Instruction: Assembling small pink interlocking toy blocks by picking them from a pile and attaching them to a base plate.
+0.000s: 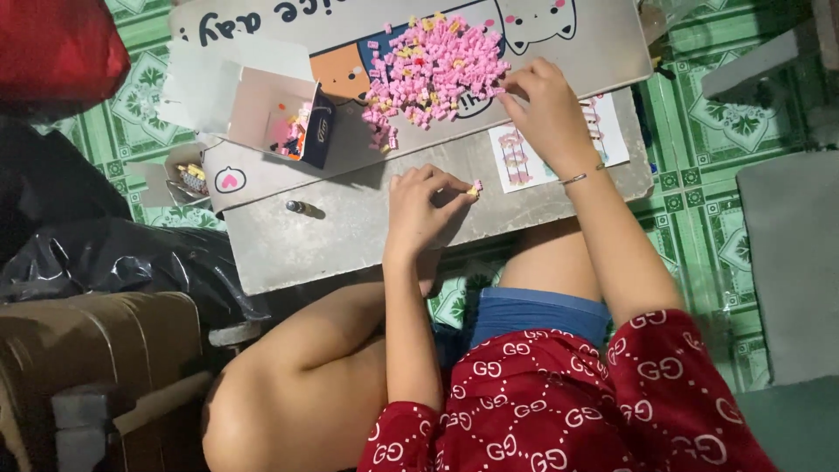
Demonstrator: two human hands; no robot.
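pink bricks (434,72) pile on your table (350,236); your right hand (542,109) picks at their edge, fingertips hidden; your left hand (424,210) pinches a tiny yellow piece (474,189), barely discernible.

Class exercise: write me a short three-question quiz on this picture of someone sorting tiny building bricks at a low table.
1. True or false: the left hand pinches a small yellow piece.
2. What does the right hand touch: A the open box, B the pink brick pile, C the instruction sheet?
3. What colour are the floor tiles?

Key: 1 true; 2 B; 3 green.
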